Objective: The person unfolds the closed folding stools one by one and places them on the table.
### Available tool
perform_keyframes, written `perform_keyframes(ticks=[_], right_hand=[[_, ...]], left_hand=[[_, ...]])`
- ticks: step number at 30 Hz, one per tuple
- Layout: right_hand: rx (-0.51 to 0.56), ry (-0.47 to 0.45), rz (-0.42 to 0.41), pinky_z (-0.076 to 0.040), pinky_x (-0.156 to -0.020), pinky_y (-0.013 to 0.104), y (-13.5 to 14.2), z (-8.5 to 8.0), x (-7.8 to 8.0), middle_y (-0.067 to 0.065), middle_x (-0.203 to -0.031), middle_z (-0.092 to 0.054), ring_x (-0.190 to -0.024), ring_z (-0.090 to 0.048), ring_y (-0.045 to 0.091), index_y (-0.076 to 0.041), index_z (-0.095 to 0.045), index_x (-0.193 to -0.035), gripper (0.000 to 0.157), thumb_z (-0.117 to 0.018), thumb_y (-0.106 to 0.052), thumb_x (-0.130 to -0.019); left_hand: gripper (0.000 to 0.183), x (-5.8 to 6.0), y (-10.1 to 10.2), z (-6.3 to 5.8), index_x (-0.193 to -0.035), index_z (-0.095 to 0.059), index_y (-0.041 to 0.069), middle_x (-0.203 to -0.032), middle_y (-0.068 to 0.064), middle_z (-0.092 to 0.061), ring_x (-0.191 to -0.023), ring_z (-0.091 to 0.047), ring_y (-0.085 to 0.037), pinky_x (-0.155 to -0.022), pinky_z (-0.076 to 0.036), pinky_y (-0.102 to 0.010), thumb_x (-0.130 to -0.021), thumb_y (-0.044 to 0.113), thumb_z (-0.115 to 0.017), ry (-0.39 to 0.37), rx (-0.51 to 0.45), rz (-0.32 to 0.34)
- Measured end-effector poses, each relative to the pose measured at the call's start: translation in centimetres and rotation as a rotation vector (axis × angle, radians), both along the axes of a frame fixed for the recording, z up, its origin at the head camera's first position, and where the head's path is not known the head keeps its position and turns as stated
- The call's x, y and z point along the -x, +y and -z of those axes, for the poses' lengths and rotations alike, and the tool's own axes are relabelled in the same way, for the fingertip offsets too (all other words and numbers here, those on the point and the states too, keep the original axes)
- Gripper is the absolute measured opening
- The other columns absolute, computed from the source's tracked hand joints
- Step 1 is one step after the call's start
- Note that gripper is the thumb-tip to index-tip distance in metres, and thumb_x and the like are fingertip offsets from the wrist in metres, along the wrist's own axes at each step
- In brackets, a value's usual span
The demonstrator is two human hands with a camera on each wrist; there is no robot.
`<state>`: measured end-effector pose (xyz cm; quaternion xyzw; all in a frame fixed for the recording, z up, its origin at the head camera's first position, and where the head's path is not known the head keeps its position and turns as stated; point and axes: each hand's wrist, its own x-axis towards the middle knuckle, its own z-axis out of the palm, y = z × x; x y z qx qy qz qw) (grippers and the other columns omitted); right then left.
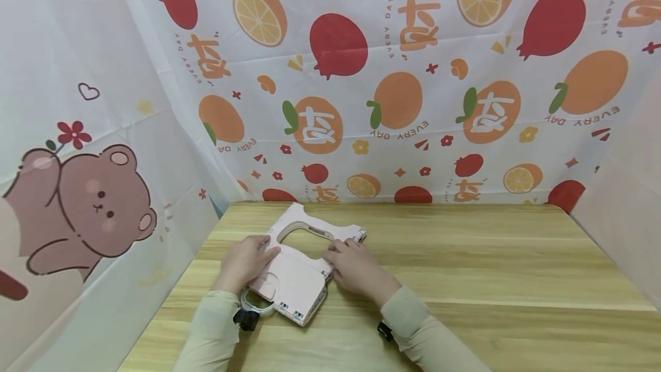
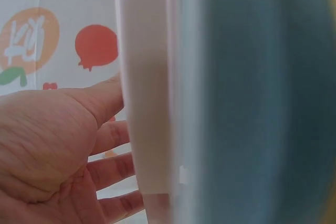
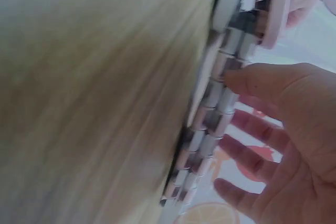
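A pale pink folding piece (image 1: 296, 274) with a large rounded cutout and small hinge joints at its edges lies on the table, left of the middle. My left hand (image 1: 248, 260) grips its left edge, thumb on the top face. At the right edge, my right hand (image 1: 356, 268) holds it beside the cutout. In the left wrist view the pink panel (image 2: 147, 77) hides my fingertips; next to it is a blurred grey-green surface (image 2: 247, 98). In the right wrist view my thumb (image 3: 262, 80) touches a row of pink and grey hinge knuckles (image 3: 210, 106). The piece's exact kind is unclear.
The wooden table (image 1: 490, 268) extends to the right. A fruit-print cloth (image 1: 361, 148) hangs behind it, and a bear-print cloth (image 1: 103, 205) on the left. A black wrist device (image 1: 247, 319) sits at my left cuff.
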<state>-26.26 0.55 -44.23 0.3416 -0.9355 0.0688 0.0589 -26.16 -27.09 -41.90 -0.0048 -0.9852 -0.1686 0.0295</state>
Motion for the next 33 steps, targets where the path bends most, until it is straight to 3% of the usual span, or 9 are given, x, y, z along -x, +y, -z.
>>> perform_keyframes(ticks=[11, 22, 33], right_hand=[[0.048, 0.008, -0.01, -0.055, -0.102, 0.041, 2.4, 0.4, -1.2, 0.001, -0.135, -0.07, -0.115, -0.063, 0.022, -0.023, -0.073, -0.137, 0.037, -0.076, -0.022, -0.101], [0.092, -0.028, 0.002, -0.055, -0.093, 0.04, 4.8, 0.0, -2.0, 0.0, -0.13, -0.07, -0.108, -0.061, 0.018, -0.02, -0.075, -0.134, 0.048, -0.083, -0.042, -0.092], [0.067, 0.016, 0.043, -0.054, -0.083, 0.038, 6.5, -0.7, -3.6, -0.005, -0.112, -0.069, -0.095, -0.059, 0.015, -0.023, -0.08, -0.116, 0.038, -0.086, -0.047, -0.087]], left_hand=[[0.05, -0.4, 2.0, 0.6, -0.14, -0.069, 0.002, -0.142, -0.026, -0.068, -0.134, -0.061, -0.051, -0.111, -0.049, -0.067, -0.104, 0.036, -0.072, 0.032, -0.043, 0.054], [0.049, -0.5, 3.7, 0.9, -0.14, -0.07, 0.003, -0.142, -0.024, -0.069, -0.135, -0.062, -0.049, -0.113, -0.049, -0.065, -0.103, 0.035, -0.073, 0.052, -0.059, 0.112], [0.049, -0.6, 5.7, 1.2, -0.138, -0.071, 0.003, -0.146, -0.024, -0.066, -0.14, -0.059, -0.047, -0.119, -0.045, -0.064, -0.101, 0.034, -0.076, 0.092, -0.108, 0.155]])
